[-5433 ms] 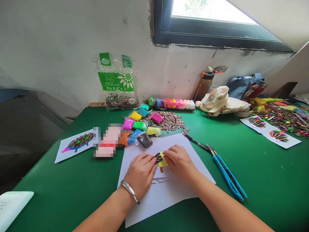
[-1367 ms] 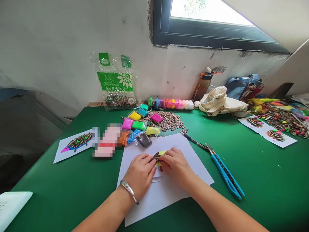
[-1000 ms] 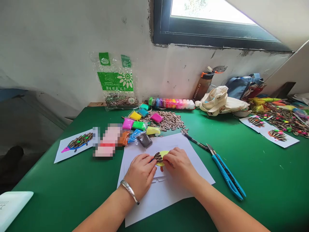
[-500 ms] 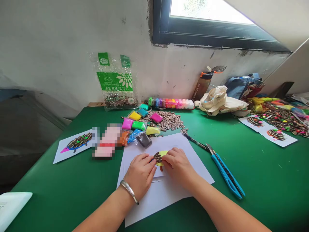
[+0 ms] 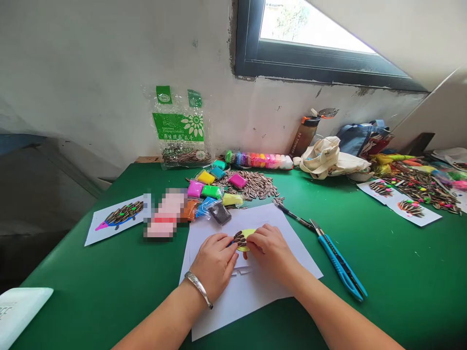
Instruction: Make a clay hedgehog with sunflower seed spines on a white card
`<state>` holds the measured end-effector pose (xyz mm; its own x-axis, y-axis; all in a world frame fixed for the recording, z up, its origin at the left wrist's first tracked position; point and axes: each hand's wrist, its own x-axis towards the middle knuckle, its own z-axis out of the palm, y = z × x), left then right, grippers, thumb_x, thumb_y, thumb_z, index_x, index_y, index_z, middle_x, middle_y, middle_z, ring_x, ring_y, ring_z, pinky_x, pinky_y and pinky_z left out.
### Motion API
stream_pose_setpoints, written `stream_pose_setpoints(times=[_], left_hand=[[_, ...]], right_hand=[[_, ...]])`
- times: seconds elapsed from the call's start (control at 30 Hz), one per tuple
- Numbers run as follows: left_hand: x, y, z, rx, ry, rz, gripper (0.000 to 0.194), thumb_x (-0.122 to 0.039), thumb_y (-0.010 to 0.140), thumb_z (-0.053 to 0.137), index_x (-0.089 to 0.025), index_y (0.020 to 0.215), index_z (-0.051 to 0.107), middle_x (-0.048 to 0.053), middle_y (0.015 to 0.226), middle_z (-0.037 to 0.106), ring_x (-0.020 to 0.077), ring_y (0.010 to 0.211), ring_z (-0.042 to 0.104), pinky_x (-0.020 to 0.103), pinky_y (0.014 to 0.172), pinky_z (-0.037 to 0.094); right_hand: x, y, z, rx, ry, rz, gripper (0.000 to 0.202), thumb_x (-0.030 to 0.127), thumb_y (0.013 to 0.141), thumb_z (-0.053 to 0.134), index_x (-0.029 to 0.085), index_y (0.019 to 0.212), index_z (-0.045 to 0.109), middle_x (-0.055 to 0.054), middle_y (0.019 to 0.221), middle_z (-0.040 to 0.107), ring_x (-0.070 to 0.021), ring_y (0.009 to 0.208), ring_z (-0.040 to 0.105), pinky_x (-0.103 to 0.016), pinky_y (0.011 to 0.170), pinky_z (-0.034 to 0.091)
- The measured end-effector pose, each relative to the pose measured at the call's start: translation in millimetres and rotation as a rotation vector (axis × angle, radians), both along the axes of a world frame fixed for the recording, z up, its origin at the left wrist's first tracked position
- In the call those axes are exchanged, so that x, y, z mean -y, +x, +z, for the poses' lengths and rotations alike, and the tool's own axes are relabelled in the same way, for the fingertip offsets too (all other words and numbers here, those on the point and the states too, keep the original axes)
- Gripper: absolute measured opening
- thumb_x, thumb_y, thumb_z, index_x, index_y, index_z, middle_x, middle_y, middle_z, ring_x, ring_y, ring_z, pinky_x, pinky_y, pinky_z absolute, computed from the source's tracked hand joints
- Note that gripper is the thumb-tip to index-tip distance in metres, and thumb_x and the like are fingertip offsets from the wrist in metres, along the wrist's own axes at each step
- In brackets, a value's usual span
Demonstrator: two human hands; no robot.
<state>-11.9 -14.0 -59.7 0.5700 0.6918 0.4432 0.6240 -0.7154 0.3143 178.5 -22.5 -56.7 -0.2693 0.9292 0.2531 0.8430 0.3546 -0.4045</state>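
Note:
On white paper (image 5: 219, 321) in front of me lies a flat yellow clay shape (image 5: 249, 233) with sunflower seeds (image 5: 239, 239) overlapping on its left part. A small brown clay piece (image 5: 245, 255) sticks out below it. My left hand (image 5: 215, 262) lies with fingers stretched out, the tips touching the seeds at the left edge. A bit of blue shows beside those fingertips. My right hand (image 5: 272, 250) has its fingers pinched together at the yellow shape's right side, covering part of it. Whatever is between those fingertips is hidden.
Bagged coloured clay (image 5: 221, 212) and a heap of loose seeds (image 5: 259, 184) lie beyond the paper. To the right rest a blue utility knife (image 5: 341, 265) and dark tweezers-like tool (image 5: 294, 214). A finished hedgehog picture (image 5: 118, 218) lies left; a bottle (image 5: 304, 136) stands behind.
The camera view has shifted slightly. Both hands keep nearly the same places on the clay shape, with only slight finger movement.

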Motion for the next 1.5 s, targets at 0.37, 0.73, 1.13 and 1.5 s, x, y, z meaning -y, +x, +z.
stream_pose_setpoints(times=[0.37, 0.73, 1.13, 1.5], left_hand=[[-1.9, -4.3, 1.4, 0.027, 0.002, 0.002, 0.024, -0.017, 0.086, 0.048, -0.011, 0.098, 0.068, 0.011, 0.098, 0.069, 0.0262, 0.098, 0.059, 0.044, 0.084, 0.054], [-2.4, -5.1, 0.3, 0.030, -0.015, 0.014, 0.023, -0.019, 0.086, 0.048, -0.014, 0.097, 0.068, 0.010, 0.097, 0.069, 0.0249, 0.097, 0.059, 0.043, 0.085, 0.054], [-2.0, -3.7, 3.8, 0.013, -0.044, 0.005, 0.024, -0.018, 0.086, 0.049, -0.014, 0.098, 0.069, 0.009, 0.098, 0.069, 0.0246, 0.096, 0.059, 0.042, 0.085, 0.053], [-1.7, -2.6, 3.0, 0.010, -0.023, 0.002, 0.025, -0.019, 0.087, 0.047, -0.015, 0.100, 0.068, 0.009, 0.099, 0.069, 0.0248, 0.096, 0.060, 0.044, 0.085, 0.053]], right_hand=[[-101.4, 18.0, 12.1, 0.257, 0.032, -0.116, 0.026, 0.016, 0.086, 0.045, 0.020, 0.079, 0.070, -0.005, 0.078, 0.066, -0.0161, 0.075, 0.054, -0.025, 0.065, 0.030], [-100.1, 6.0, -8.6, 0.341, 0.066, -0.089, 0.016, 0.010, 0.082, 0.047, 0.016, 0.079, 0.061, -0.010, 0.083, 0.061, -0.0194, 0.076, 0.051, -0.028, 0.065, 0.030], [1.0, 13.4, 8.5, -0.343, -0.135, 0.010, 0.020, 0.018, 0.090, 0.041, 0.021, 0.083, 0.059, 0.000, 0.070, 0.060, -0.0125, 0.066, 0.055, -0.022, 0.062, 0.041], [12.3, 1.2, -0.8, -0.329, -0.033, 0.057, 0.021, 0.013, 0.086, 0.046, 0.021, 0.077, 0.064, -0.001, 0.071, 0.062, -0.0132, 0.066, 0.056, -0.023, 0.061, 0.042]])
